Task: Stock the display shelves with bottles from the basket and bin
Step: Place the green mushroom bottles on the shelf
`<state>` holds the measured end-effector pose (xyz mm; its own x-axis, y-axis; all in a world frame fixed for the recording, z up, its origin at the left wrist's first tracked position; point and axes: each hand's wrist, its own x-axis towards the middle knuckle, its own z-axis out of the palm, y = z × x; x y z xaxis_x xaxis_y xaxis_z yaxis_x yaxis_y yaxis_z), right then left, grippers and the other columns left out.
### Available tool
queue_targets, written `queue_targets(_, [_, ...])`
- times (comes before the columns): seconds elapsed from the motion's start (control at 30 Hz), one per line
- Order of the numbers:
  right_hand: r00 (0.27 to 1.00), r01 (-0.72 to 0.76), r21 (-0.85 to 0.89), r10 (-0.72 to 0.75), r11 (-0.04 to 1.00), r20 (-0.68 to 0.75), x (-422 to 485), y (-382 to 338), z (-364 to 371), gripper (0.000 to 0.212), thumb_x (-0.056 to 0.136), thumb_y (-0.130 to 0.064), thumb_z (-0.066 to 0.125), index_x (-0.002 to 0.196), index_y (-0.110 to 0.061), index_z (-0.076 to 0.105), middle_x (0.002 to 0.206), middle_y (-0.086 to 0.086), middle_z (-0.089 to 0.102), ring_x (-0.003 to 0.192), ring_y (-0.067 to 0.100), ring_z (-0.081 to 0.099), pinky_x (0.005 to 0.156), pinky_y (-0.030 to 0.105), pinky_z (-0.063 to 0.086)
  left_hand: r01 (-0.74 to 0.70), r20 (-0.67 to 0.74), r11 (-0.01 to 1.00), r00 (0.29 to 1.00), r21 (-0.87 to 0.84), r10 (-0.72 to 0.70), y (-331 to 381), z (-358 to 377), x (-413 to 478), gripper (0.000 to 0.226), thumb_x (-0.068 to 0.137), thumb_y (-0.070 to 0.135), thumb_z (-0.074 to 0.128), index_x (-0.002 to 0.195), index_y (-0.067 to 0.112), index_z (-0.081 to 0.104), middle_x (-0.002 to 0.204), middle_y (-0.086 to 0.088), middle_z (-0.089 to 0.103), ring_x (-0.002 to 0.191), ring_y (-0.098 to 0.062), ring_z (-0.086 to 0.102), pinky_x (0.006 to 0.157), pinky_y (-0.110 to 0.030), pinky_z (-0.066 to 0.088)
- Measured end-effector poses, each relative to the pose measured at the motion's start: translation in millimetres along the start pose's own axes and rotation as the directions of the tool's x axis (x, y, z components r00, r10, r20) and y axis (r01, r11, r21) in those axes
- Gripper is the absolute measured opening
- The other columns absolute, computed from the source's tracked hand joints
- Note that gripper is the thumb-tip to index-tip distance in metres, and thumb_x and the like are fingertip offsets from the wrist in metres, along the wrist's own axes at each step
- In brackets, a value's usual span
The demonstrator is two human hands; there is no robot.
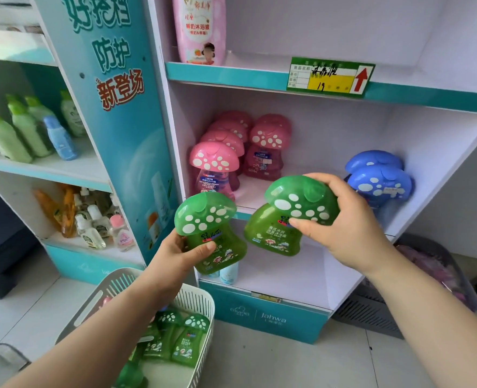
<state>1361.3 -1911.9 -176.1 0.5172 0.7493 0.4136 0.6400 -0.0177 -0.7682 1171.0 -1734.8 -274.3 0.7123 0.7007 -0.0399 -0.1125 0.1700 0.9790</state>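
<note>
Bottles, green, mushroom-capped, one in each hand. Left hand (182, 252) grip is closed round the body of the left green bottle (210, 233), thumb across the label, cap free above the fingers. Right hand (341, 225) grip is closed over the cap of the right green bottle (287, 217), holding it from above, tilted, body hanging toward the front edge of the middle shelf (310, 175). Both bottles are in the air in front of the shelf, neither set down yet. On that shelf pink mushroom bottles (231, 152) stand at the left in rows and blue mushroom bottles (377, 177) at the right, with a bare gap between them, likely the spot for the green ones. More green bottles lie in the white basket (201, 301) on the floor below the left arm; a dark bin (371, 312) sits at the lower right beside the unit. Handling, judged: rigid glossy plastic, liquid-filled so moderately heavy for the size, probably slick. Wide cap gives an easy overhand hold, but it looks like a flip lid, so a cap-only grip risks popping it open; the narrow waist under the cap or the flat-sided body is the safer hold. Base is broad, so it should stand steady once placed upright.
</note>
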Motion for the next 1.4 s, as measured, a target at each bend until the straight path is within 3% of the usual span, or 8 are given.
queue_targets(0.1, [1.000,-0.004,0.021,0.004,1.000,-0.003,-3,-10,-6,0.061,0.065,-0.007,0.084,0.105,-0.041,0.052,0.099,-0.027,0.063,0.088,-0.004,0.062,0.074,0.008,0.046,-0.017,0.021,1.000,1.000,-0.020,0.018,19,0,-8,0.087,0.038,0.044,0.094,0.113,0.012,0.061,0.109,-0.010,0.071,0.102,-0.026,0.067,0.079,-0.032,0.056])
queue_targets(0.3, [0.982,0.145,0.031,-0.140,0.989,-0.123,28,-79,-47,0.063,0.061,-0.008,0.085,0.102,-0.040,0.050,0.095,-0.017,0.064,0.081,-0.005,0.064,0.065,0.006,0.047,-0.208,0.102,0.978,0.972,-0.031,0.210,113,20,0,0.084,0.038,0.040,0.094,0.110,0.008,0.064,0.107,-0.011,0.071,0.097,-0.024,0.069,0.074,-0.027,0.056])
queue_targets(0.5, [0.927,0.299,-0.022,-0.296,0.954,-0.229,67,-139,-94,0.062,0.064,-0.010,0.084,0.102,-0.039,0.046,0.087,-0.010,0.063,0.071,-0.003,0.062,0.065,0.011,0.049,-0.343,0.081,0.938,0.934,-0.053,0.347,197,41,9,0.047,0.067,0.010,0.074,0.112,0.006,0.060,0.100,-0.006,0.073,0.090,-0.020,0.069,0.072,-0.027,0.056])
queue_targets(0.8, [0.893,0.348,-0.056,-0.349,0.936,-0.286,99,-158,-130,0.061,0.067,-0.006,0.083,0.112,-0.029,0.049,0.103,-0.008,0.063,0.085,0.002,0.062,0.076,0.013,0.050,-0.433,0.089,0.897,0.894,-0.085,0.440,254,66,15,0.052,0.071,0.016,0.065,0.120,0.004,0.056,0.099,-0.005,0.072,0.087,-0.018,0.069,0.076,-0.031,0.057])
queue_targets(0.97, [0.887,0.327,-0.083,-0.336,0.941,-0.317,110,-155,-141,0.060,0.068,-0.007,0.082,0.115,-0.027,0.049,0.103,-0.007,0.062,0.086,0.000,0.061,0.074,0.011,0.050,-0.448,0.034,0.892,0.892,-0.058,0.450,263,76,23,0.033,0.087,0.007,0.059,0.120,0.010,0.055,0.103,-0.006,0.068,0.085,-0.018,0.068,0.075,-0.030,0.058])
queue_targets(1.1, [0.899,0.280,-0.141,-0.311,0.950,-0.310,115,-149,-154,0.062,0.070,-0.007,0.081,0.119,-0.024,0.048,0.106,-0.006,0.059,0.090,0.000,0.058,0.073,0.006,0.047,-0.424,0.043,0.902,0.903,-0.076,0.428,258,83,26,0.023,0.089,0.005,0.057,0.108,0.016,0.059,0.098,-0.004,0.069,0.083,-0.017,0.068,0.073,-0.030,0.058])
queue_targets(1.3, [0.911,0.125,-0.297,-0.228,0.947,-0.344,131,-143,-187,0.065,0.072,-0.011,0.081,0.127,-0.018,0.046,0.112,-0.005,0.052,0.097,0.012,0.050,0.068,0.006,0.037,-0.371,0.117,0.921,0.916,-0.123,0.384,254,112,31,0.026,0.089,0.006,0.058,0.114,0.013,0.058,0.099,-0.007,0.070,0.082,-0.018,0.070,0.068,-0.031,0.058])
queue_targets(1.4, [0.937,0.038,-0.386,-0.167,0.922,-0.306,138,-133,-197,0.066,0.072,-0.011,0.081,0.126,-0.020,0.045,0.113,-0.004,0.052,0.097,0.015,0.050,0.077,0.019,0.037,-0.370,0.148,0.919,0.910,-0.135,0.388,253,127,35,0.033,0.085,0.009,0.061,0.117,0.011,0.057,0.104,-0.010,0.070,0.086,-0.022,0.070,0.070,-0.033,0.058])
